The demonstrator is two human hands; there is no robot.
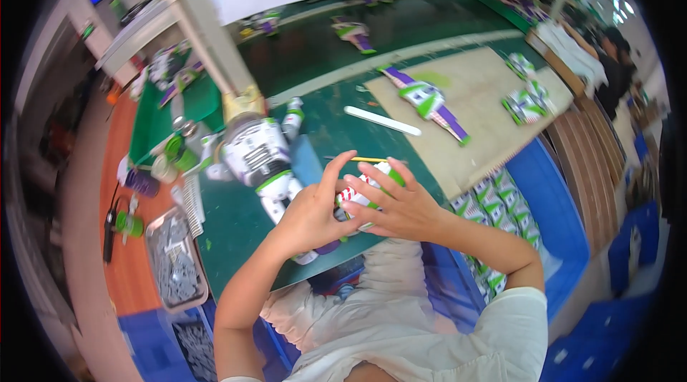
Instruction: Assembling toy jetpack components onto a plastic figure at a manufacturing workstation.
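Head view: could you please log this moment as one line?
left hand and right hand: gripping toy part | toy figure: lying on green mat

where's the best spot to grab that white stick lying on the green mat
Probably the white stick at its middle, pinched across its narrow width from above. It lies flat and apart from other things on the green mat, so both long edges are free.

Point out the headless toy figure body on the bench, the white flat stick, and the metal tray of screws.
toy figure body (256,151), head view, on its white chest.
white flat stick (381,121), head view, mid-length.
metal tray (159,219), head view, on its upper rim.
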